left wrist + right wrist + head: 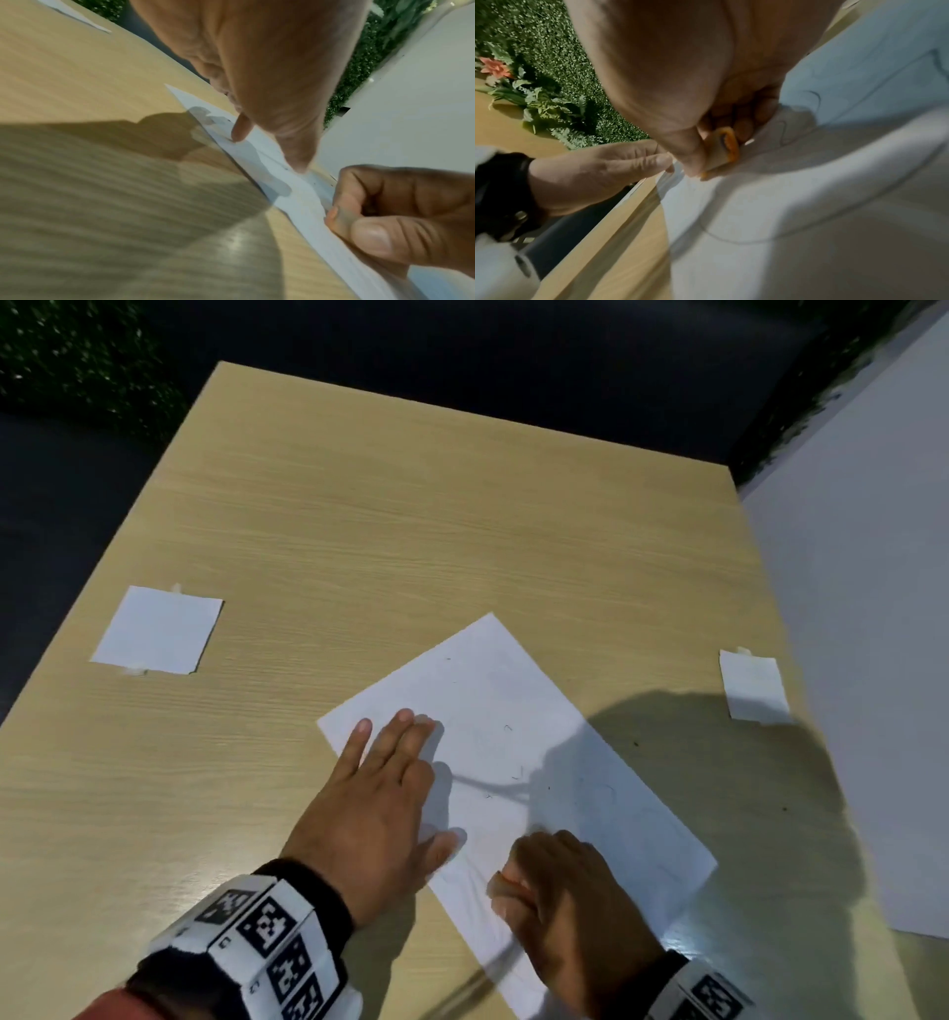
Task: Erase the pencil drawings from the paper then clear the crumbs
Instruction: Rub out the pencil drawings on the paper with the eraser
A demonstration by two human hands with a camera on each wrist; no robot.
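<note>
A white sheet of paper [518, 752] lies askew on the wooden table [359, 531], with faint pencil lines [816, 99] and a few dark crumbs [508, 727] on it. My left hand [380, 793] lies flat on the sheet's left part, fingers straight, pressing it down. My right hand [560, 891] is curled near the sheet's lower edge and pinches a small orange and white eraser [722, 150] against the paper. In the left wrist view the left fingertips [240, 132] touch the paper [303, 194] and the right hand [395, 215] is fisted beside them.
A small white paper square [159, 631] is taped at the table's left, and another white slip [752, 685] at the right. A large white board [873, 634] stands along the right edge. Dark floor and green foliage [552, 60] lie beyond the table.
</note>
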